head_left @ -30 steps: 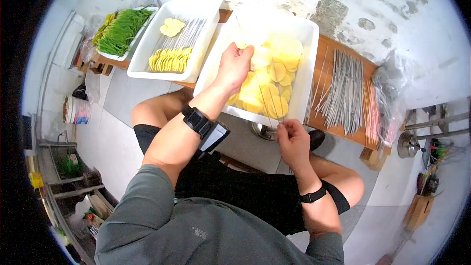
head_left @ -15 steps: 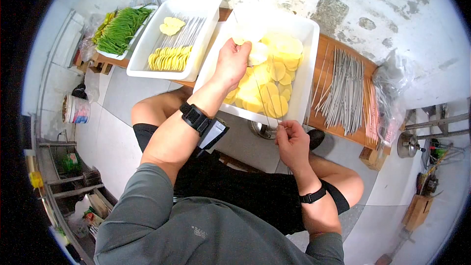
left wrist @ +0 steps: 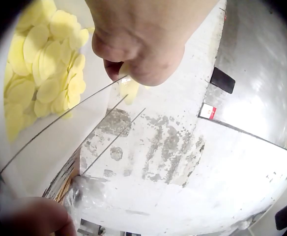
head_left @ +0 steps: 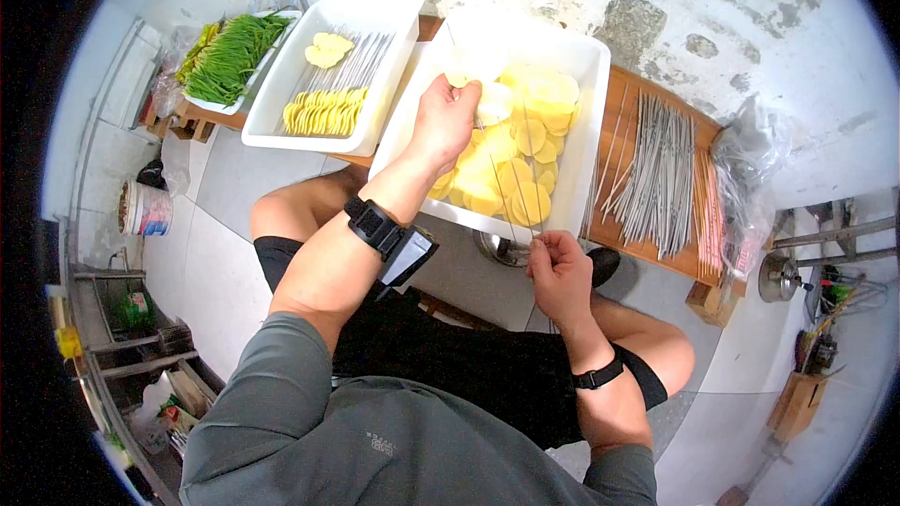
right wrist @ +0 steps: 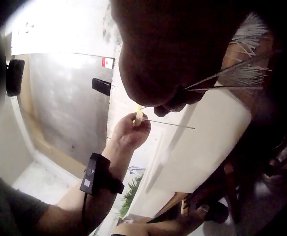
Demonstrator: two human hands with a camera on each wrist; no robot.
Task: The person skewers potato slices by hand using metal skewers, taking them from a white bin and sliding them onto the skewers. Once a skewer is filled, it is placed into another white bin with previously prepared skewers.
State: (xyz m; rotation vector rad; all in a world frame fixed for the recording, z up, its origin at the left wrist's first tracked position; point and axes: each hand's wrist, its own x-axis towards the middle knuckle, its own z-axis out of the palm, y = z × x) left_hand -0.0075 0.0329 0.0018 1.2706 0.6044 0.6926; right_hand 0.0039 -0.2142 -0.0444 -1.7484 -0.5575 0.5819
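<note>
The left hand (head_left: 444,122) is over the left side of a white tub (head_left: 601,84) of yellow round slices (head_left: 529,136). In the left wrist view the left hand (left wrist: 138,44) pinches a few pale yellow slices (left wrist: 129,91), and thin metal skewers (left wrist: 60,117) run beside them. The right hand (head_left: 561,272), at the tub's near edge, pinches the lower end of a skewer whose shaft crosses above the slices. In the right wrist view more skewer ends (right wrist: 217,78) stick out of the right hand (right wrist: 178,54), which is dark there.
A second white tub (head_left: 255,122) at left holds skewered slices (head_left: 325,113) in a row and a loose cluster. Further left are green vegetables (head_left: 234,61) in a tray. Grey skewers (head_left: 656,178) and a plastic bag (head_left: 753,155) lie on the wooden bench at right.
The left hand has shifted slightly left and up from a second ago, then stayed about still. The right hand has barely moved, and both keep their grip.
</note>
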